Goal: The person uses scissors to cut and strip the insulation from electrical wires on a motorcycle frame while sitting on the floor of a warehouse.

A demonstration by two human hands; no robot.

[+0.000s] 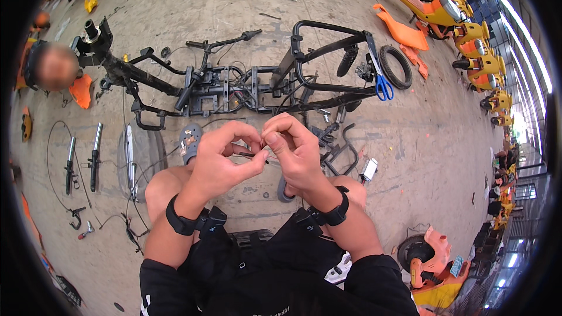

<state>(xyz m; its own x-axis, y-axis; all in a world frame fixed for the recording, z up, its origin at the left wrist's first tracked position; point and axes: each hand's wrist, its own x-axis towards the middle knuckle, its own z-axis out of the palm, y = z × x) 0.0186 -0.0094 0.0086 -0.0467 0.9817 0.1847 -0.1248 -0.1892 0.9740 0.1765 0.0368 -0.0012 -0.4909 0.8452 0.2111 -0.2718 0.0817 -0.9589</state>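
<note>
My left hand (230, 151) and my right hand (291, 151) meet in front of my knees, fingertips pinched close together. Between them runs a thin dark wire (244, 154), partly hidden by the fingers; its ends are too small to make out. Both hands are closed on it, thumbs against forefingers. Just beyond them lies a bare black scooter frame (143, 77), with cables along its middle. Blue-handled scissors (383, 88) rest on the right end of that frame.
Fork legs (95, 164) and cables lie on the floor at left. A loose tyre (396, 67), orange panels (404, 30) and a small silver box (369, 169) lie to the right. Yellow scooters (474, 41) line the right side. Another person (55, 67) is at far left.
</note>
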